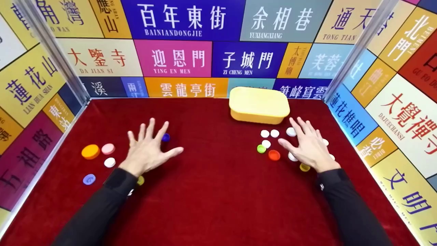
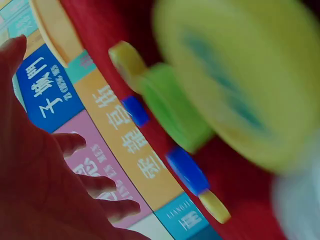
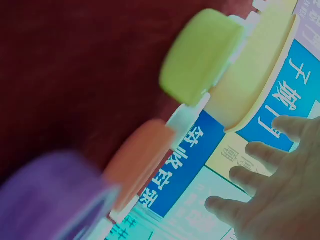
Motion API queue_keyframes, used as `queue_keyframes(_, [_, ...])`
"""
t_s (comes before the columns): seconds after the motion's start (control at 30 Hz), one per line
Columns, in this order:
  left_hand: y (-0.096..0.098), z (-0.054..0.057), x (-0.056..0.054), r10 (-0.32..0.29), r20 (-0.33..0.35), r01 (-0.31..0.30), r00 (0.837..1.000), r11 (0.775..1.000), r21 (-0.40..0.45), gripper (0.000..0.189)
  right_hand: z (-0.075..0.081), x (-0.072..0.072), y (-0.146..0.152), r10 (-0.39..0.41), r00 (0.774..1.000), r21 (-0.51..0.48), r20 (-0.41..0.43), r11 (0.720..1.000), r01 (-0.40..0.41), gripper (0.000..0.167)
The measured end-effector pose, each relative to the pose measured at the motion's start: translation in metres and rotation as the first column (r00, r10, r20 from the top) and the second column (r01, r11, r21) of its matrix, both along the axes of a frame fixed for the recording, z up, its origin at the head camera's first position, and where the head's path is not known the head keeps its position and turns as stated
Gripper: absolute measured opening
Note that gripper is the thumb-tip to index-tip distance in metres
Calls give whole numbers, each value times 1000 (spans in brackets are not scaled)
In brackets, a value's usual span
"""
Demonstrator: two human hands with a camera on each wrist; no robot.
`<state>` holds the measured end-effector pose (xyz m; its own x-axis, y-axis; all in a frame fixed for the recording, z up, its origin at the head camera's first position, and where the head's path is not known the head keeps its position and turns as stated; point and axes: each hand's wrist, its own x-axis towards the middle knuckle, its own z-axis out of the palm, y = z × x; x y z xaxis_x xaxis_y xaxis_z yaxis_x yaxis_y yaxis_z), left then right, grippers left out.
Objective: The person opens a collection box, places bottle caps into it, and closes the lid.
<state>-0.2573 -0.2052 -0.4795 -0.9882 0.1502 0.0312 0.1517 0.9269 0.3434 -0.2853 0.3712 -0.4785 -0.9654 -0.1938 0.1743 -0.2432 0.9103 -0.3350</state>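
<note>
My left hand [image 1: 147, 153] hovers over the red cloth with fingers spread, holding nothing. A dark blue bottle cap [image 1: 166, 137] is beside its fingers; a yellow-green cap [image 1: 140, 180] is partly hidden by the wrist. Left of it lie an orange cap [image 1: 90, 151], a pink cap [image 1: 108, 148], a white cap [image 1: 109, 162] and a light blue cap [image 1: 89, 179]. My right hand [image 1: 309, 145], also spread and holding nothing, is above several white caps [image 1: 292, 156]. Near it are a red cap [image 1: 274, 154], a green cap [image 1: 261, 148] and a yellow cap [image 1: 305, 167].
A yellow lidded-looking box [image 1: 259, 106] stands at the back, right of centre. Printed panels [image 1: 177, 58] with Chinese lettering wall in the red cloth [image 1: 218, 191] at the back and sides. Close to the left wrist camera, a large yellow cap [image 2: 235, 75] appears blurred.
</note>
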Motion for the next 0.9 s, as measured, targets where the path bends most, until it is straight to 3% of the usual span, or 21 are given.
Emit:
queue_keyframes(0.4, [65,10,-28,-25,9,23,1000,985,170,113,8,-28,-19,-49,999,-146,6,988,49,95])
queue_keyframes(0.6, [99,14,-49,-52,-31,58,998,967,249,107,9,-46,-26,-94,995,-239,-33,967,84,85])
queue_keyframes(0.9, [151,15,-70,-56,-8,55,998,931,361,94,4,-63,-30,-177,983,-325,-51,934,151,70])
